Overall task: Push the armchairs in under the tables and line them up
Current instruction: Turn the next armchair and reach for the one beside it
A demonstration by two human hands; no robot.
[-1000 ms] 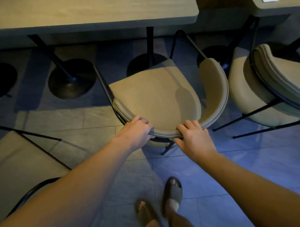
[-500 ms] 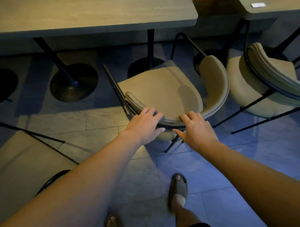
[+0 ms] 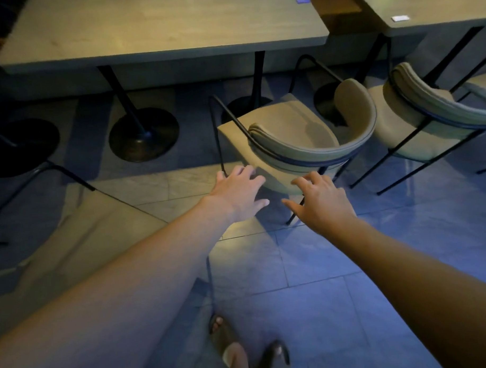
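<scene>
Scene: a dim dining room seen from above, tiled floor (image 3: 308,264) underfoot.
Armchair: a beige armchair (image 3: 303,143) with a curved backrest and thin black legs stands upright at the right end of a long wooden table (image 3: 162,27), its seat front reaching toward the table edge, most of it out in the open.
Left hand: the left hand (image 3: 238,193) is spread, fingers apart, just at the chair's left rear corner; contact cannot be told.
Right hand: the right hand (image 3: 319,200) is spread too, fingers loose, just behind the backrest, gripping nothing.
Second armchair: a matching armchair (image 3: 426,114) stands just to the right, at a neighbouring table (image 3: 423,12).
Feet: sandalled feet (image 3: 242,346) show at the bottom.
</scene>
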